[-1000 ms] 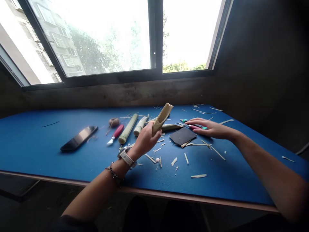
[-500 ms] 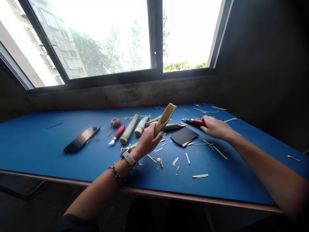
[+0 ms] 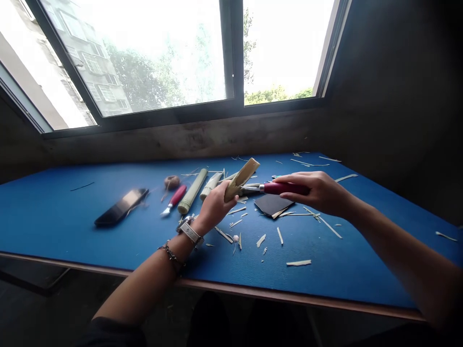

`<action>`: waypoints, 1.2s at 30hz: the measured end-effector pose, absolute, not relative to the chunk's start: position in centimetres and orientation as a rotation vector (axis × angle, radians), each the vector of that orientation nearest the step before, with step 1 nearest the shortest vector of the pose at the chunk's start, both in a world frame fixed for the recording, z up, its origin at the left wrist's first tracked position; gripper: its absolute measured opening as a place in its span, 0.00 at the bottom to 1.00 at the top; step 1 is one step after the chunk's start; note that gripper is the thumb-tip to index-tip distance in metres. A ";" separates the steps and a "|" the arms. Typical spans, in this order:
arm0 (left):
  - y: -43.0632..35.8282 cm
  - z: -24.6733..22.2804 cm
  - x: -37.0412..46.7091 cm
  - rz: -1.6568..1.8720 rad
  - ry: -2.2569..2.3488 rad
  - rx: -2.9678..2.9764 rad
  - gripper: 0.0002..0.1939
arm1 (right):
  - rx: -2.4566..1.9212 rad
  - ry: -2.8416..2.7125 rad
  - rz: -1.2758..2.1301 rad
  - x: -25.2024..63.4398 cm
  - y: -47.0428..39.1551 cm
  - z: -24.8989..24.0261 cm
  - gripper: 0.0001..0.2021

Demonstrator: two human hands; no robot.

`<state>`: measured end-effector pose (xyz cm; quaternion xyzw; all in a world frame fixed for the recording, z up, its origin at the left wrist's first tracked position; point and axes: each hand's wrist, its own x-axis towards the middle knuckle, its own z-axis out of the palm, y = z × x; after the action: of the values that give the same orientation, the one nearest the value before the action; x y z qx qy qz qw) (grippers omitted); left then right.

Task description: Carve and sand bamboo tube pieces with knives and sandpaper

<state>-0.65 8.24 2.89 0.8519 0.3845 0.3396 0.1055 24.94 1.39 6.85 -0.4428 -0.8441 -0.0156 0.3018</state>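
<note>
My left hand (image 3: pixel 214 206) is closed around a split bamboo piece (image 3: pixel 247 174), whose pale hollow end tilts up and to the right. My right hand (image 3: pixel 321 192) grips a red-handled carving knife (image 3: pixel 280 188), its metal blade pointing left. The blade's tip meets the bamboo just above my left fingers; whether it cuts in is unclear. Below the knife lies a dark square sheet (image 3: pixel 274 205), with pale slivers by its lower edge. Behind my left hand rest a whole bamboo tube (image 3: pixel 193 192) and a cut bamboo piece (image 3: pixel 211 186).
A second red-handled knife (image 3: pixel 178 195), a ball of twine (image 3: pixel 171 182) and a black phone (image 3: pixel 122 207) lie to the left on the blue table (image 3: pixel 65 212). Bamboo shavings (image 3: pixel 298 263) are scattered at centre and right. A window (image 3: pixel 162 62) stands behind.
My right hand has moved left from the table's right side, bringing the knife's blade to the bamboo. My left hand and the bamboo have shifted slightly down and left.
</note>
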 end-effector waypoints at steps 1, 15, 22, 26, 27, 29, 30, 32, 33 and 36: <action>8.2 2.9 -0.7 1.006 1.162 2.527 0.16 | -1.176 -2.218 -0.041 25.0 1.3 7.0 0.21; 7.1 3.1 -0.2 0.932 1.228 2.732 0.18 | -1.228 -2.209 -0.243 24.0 1.3 6.5 0.21; 7.4 3.3 -0.3 0.883 1.096 2.621 0.15 | -1.278 -2.180 -0.219 25.0 0.9 7.2 0.22; 8.2 3.2 -0.8 0.927 1.097 2.550 0.13 | -1.301 -2.044 -0.292 25.8 0.7 7.7 0.22; 8.4 3.1 -0.9 0.932 1.092 2.535 0.12 | -1.291 -2.037 -0.297 25.9 0.7 7.7 0.22; 8.5 3.1 -1.0 0.931 1.077 2.517 0.13 | -1.249 -2.084 -0.283 25.7 0.7 7.7 0.21; 8.5 3.1 -0.9 0.928 1.067 2.515 0.14 | -1.225 -2.122 -0.270 25.5 0.7 7.6 0.20; 8.2 3.1 -0.8 0.917 1.059 2.535 0.14 | -1.196 -2.191 -0.249 25.0 0.8 7.3 0.20; 8.0 3.1 -0.7 0.908 1.057 2.558 0.14 | -1.194 -2.215 -0.244 24.7 0.9 7.1 0.20; 7.5 3.2 -0.5 0.891 1.043 2.639 0.14 | -1.219 -2.249 -0.231 24.3 1.2 6.6 0.23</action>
<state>-0.46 7.54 3.16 0.8841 0.3495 0.2985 0.0838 24.33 1.18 6.64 -0.4553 -0.8398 -0.0864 0.2827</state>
